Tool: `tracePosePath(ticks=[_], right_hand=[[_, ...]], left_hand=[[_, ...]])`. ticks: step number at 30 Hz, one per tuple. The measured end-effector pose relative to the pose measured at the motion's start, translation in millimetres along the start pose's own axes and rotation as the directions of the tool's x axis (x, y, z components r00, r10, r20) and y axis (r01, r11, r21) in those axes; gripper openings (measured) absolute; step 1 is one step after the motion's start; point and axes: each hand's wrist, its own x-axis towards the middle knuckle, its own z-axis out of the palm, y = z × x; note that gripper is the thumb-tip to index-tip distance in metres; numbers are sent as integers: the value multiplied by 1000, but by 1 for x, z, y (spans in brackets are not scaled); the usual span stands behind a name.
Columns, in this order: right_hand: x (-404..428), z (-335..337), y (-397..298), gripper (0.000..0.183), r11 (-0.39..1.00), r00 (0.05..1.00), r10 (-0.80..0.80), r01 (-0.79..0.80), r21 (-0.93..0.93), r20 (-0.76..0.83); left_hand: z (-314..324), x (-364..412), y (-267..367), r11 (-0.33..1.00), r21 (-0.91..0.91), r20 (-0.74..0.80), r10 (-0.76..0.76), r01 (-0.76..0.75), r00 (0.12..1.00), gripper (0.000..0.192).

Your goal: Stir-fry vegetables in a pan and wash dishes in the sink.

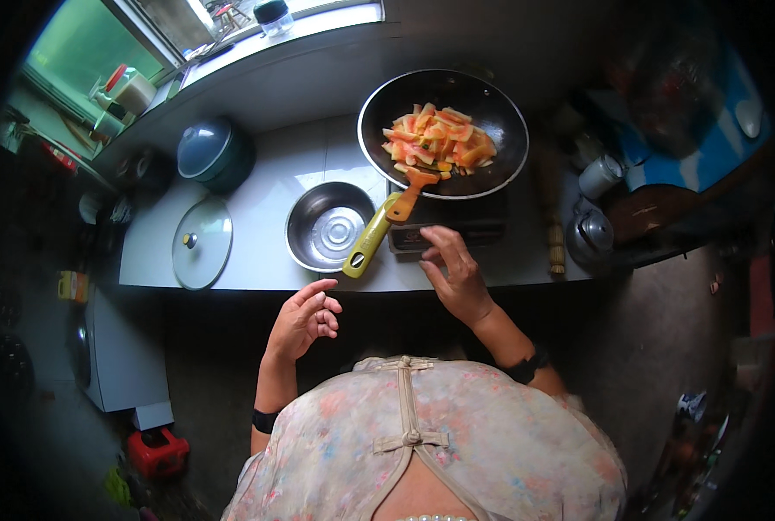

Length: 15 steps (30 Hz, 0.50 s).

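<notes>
A black wok (pixel 501 140) stands on a dark cooktop (pixel 479 238) and holds a heap of sliced pale orange food pieces (pixel 439 137). Its green handle (pixel 369 244) points toward me, and an orange spatula (pixel 410 198) lies with its blade in the wok and its shaft along that handle. My right hand (pixel 452 267) hovers by the cooktop's front panel, fingers bent and holding nothing; whether a fingertip touches the panel I cannot tell. Just off the counter's front edge, my left hand (pixel 307 318) is raised with its fingers apart. Beside the handle sits a steel pot (pixel 335 225) with no food visible inside.
A glass lid (pixel 203 242) and a lidded dark pot (pixel 213 153) occupy the counter's left part. To the right are a wooden rolling pin (pixel 557 247), a metal kettle (pixel 589 234) and a can (pixel 600 176). Jars, including one with a red lid (pixel 130 88), line the windowsill.
</notes>
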Motion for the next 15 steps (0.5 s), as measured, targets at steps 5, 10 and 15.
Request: tracePosePath(ticks=[5, 10, 15], right_hand=[[-29, 9, 13, 27, 991, 996, 1, 10, -132, 87], [-56, 29, 5, 21, 982, 955, 20, 37, -186, 295], [-68, 68, -17, 13, 989, 882, 45, 26, -145, 469]], left_hand=[[-16, -10, -7, 1000, -20, -43, -2, 1, 999, 37], [-35, -15, -12, 999, -49, -42, -9, 7, 999, 36], [-70, -25, -8, 999, -53, -19, 9, -10, 1000, 33]])
